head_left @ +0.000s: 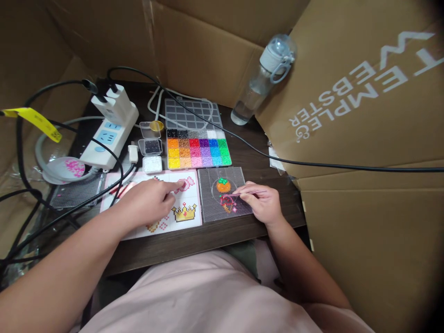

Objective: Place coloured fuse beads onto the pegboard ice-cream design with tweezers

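Pale pink shirt point(208, 296) foremost — dark table point(156, 256) just beyond.
Left hand point(152, 199): half open, index finger extended to the pink candy point(189, 184) on the pattern sheet point(183, 197), nothing seen in its grip. Right hand point(262, 203): fingers pinched round 1 slim pink tool point(240, 193), tip over the clear pegboard point(209, 203) — just right of the sheet, near the bead box point(199, 167).

Dark wood-grain tabletop point(156, 252) boxed in by brown cardboard walls point(208, 51), white lettering point(342, 99) on the right one, light dim.
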The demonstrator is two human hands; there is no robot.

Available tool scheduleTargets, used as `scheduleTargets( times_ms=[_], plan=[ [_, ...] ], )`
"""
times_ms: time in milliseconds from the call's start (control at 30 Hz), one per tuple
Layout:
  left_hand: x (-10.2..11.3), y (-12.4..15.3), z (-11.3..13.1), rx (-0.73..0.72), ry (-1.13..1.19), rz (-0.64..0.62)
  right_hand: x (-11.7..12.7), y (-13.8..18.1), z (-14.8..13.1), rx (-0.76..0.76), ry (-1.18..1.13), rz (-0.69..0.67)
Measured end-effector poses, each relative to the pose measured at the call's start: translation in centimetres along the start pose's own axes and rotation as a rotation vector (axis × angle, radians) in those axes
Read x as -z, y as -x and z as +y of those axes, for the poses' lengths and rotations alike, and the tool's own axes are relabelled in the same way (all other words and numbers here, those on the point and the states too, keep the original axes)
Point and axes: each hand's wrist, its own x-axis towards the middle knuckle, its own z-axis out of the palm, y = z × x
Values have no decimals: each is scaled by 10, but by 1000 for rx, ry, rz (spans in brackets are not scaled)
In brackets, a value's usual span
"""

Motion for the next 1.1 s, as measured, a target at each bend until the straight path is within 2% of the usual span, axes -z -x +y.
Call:
scheduleTargets(
  times_ms=[433, 1100],
  plan=[
    [1, 1, 1, -13, 11, 4, 3, 2, 3, -16, -26, 11],
    [1, 1, 0, -13, -4, 6, -1, -1, -1, -39, 54, -19]
  ],
)
